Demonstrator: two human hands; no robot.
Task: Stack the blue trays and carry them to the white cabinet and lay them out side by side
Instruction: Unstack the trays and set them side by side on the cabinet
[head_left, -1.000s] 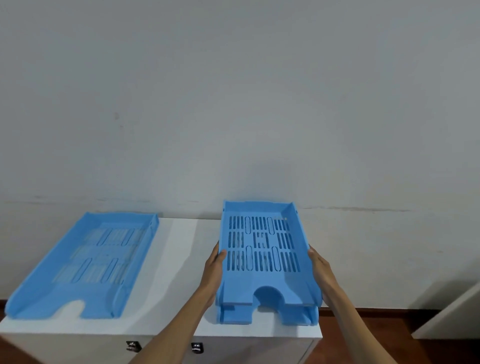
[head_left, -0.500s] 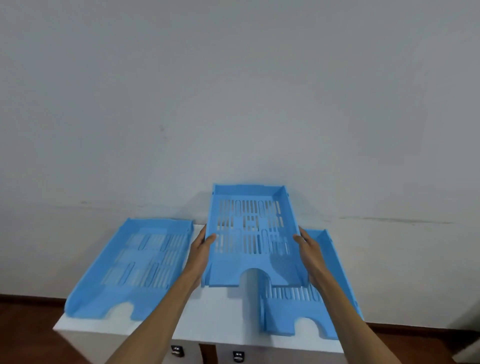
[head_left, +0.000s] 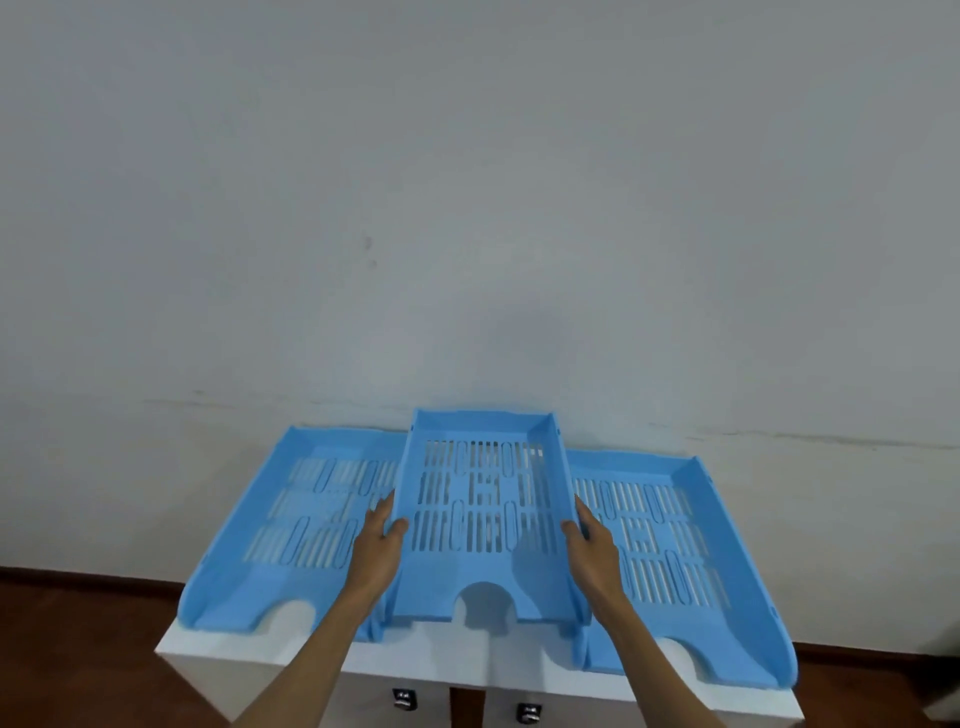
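Note:
Three blue slotted trays are on or over the white cabinet (head_left: 467, 660). The left tray (head_left: 291, 525) and the right tray (head_left: 670, 540) lie flat on its top. The middle tray (head_left: 483, 509) sits between them, overlapping their inner edges and a little raised. My left hand (head_left: 376, 545) grips its left wall and my right hand (head_left: 592, 545) grips its right wall. Its curved cut-out faces me.
A plain grey-white wall stands right behind the cabinet. Brown floor (head_left: 78, 639) shows on both sides below. Two small dark handles (head_left: 404, 699) are on the cabinet front. The right tray's front corner reaches the cabinet's right edge.
I lifted the top tray off the right one and carried it left. It is now held between the two resting trays, lower than half a second ago.

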